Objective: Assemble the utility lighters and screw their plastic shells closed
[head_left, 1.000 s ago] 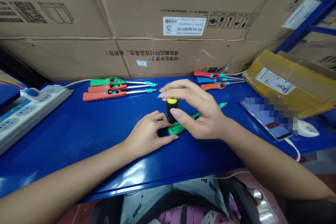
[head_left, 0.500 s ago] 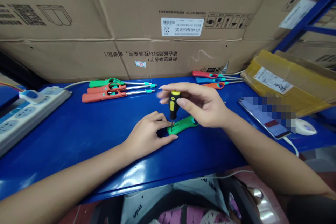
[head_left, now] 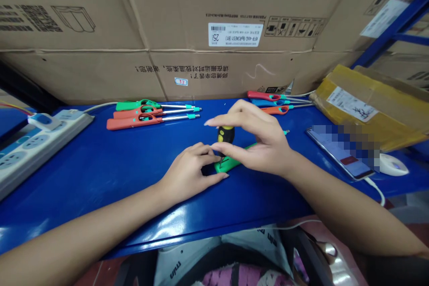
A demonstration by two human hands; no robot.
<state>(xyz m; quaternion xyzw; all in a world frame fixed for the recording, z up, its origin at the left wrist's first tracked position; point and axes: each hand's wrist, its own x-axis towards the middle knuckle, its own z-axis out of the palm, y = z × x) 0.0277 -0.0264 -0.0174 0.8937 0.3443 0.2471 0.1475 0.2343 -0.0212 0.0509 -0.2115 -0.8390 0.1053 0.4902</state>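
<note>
On the blue table lies a green lighter (head_left: 230,164) with a long neck, its handle end toward my left hand (head_left: 189,167). The thumb and forefinger of that hand pinch the handle's end from both sides. My right hand (head_left: 258,138) is around a short black and yellow screwdriver (head_left: 226,135), thumb on the near side and fingers on the far side. The screwdriver stands nearly upright, its tip down on the green handle between my left fingertips. My right hand covers the middle of the lighter; its metal tip shows beyond the knuckles.
Several long-necked lighters (head_left: 134,123) lie at the back left, more (head_left: 264,94) at the back right. A white power strip (head_left: 43,140) runs along the left. To the right are a phone (head_left: 338,152) and a yellow-taped package (head_left: 362,103). A large cardboard box (head_left: 161,22) stands behind.
My right hand has shifted its hold, its thumb now lower and further left across the screwdriver, which tilts slightly more to the right. My left hand stays on the lighter.
</note>
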